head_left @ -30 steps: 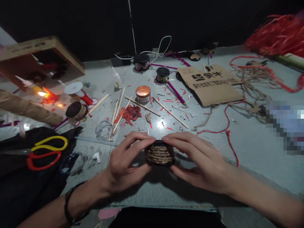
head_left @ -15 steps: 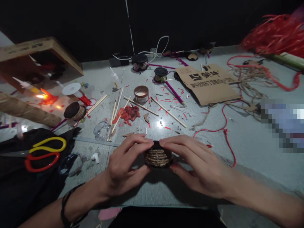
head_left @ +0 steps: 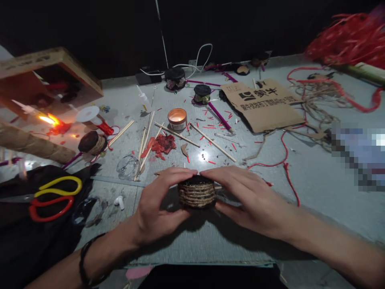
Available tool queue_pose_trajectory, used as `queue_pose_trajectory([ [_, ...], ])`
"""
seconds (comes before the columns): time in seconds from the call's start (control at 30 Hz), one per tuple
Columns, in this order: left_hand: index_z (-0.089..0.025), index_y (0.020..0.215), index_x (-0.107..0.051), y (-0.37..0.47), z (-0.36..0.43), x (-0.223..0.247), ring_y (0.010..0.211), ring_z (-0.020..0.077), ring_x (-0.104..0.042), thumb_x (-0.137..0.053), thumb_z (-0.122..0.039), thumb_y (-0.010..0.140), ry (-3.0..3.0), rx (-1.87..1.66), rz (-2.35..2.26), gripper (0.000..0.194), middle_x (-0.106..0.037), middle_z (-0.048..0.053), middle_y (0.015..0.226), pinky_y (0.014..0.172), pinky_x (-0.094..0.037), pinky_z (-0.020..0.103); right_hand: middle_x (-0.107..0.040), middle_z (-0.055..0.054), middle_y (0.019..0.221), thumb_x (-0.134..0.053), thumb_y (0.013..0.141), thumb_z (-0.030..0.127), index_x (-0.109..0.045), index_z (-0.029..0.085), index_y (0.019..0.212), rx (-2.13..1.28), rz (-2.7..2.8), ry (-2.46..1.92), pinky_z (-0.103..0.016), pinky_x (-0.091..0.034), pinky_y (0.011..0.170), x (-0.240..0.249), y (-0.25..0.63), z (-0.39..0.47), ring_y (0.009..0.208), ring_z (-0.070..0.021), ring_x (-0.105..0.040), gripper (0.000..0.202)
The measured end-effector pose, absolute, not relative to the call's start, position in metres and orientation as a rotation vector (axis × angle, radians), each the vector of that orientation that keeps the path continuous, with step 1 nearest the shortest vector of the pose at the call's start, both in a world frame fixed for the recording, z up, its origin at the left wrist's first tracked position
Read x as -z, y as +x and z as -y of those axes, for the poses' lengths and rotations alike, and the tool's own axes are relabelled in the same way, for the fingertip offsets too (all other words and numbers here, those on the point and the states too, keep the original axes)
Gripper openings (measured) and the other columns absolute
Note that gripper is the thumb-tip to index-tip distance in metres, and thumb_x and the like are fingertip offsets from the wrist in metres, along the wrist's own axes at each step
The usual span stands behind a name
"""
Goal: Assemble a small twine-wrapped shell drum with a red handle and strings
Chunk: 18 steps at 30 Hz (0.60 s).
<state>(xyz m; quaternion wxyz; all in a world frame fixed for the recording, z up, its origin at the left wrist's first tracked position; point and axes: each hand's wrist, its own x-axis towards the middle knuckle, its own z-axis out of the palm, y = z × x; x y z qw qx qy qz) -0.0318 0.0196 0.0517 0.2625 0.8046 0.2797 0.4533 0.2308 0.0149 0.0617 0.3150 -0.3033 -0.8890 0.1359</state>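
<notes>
Your left hand [head_left: 154, 204] and right hand [head_left: 255, 200] are clamping fingers on the drum [head_left: 197, 180]; uneven pressing could be loosening its rope [head_left: 197, 197].

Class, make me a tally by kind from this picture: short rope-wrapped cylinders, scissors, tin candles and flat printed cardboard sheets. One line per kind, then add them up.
Rope-wrapped cylinders: 2 (the held one, the one at far left)
Scissors: 1
Tin candles: 1
Flat printed cardboard sheets: 1
Total: 5
</notes>
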Motion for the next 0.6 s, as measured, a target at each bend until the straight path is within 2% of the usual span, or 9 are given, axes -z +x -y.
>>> queue_pose_trajectory([
  [0.17,-0.018,0.147,-0.063,-0.036,-0.016,-0.054,0.124,0.0252,-0.078,-0.079,-0.011,0.093,2.25,-1.135,-0.765,0.057,-0.079,0.015,0.135,0.109,-0.066,0.039,-0.079,-0.018,0.126,-0.058,0.102,0.01,-0.053,0.014,0.144,-0.296,2.333,-0.798,-0.049,-0.067,0.097,-0.066,0.229,-0.012,0.115,-0.0287,-0.077,0.042],
  [0.4,-0.016,0.147,-0.064,-0.042,-0.012,-0.061,0.125,0.0283,-0.079,-0.077,-0.011,0.094,2.378,-1.12,-0.738,0.054,-0.079,0.016,0.137,0.11,-0.067,0.042,-0.081,-0.019,0.121,-0.055,0.099,0.005,-0.057,0.01,0.14,-0.269,2.334,-0.762,-0.049,-0.067,0.097,-0.069,0.226,-0.009,0.112,-0.0292,-0.078,0.042],
  [0.6,-0.015,0.147,-0.063,-0.045,-0.013,-0.065,0.126,0.0276,-0.078,-0.078,-0.009,0.093,2.477,-1.116,-0.726,0.056,-0.082,0.015,0.131,0.117,-0.062,0.047,-0.079,-0.019,0.121,-0.054,0.099,0.006,-0.056,0.007,0.137,-0.291,2.354,-0.75,-0.049,-0.065,0.1,-0.068,0.226,-0.009,0.114,-0.0297,-0.075,0.038],
])
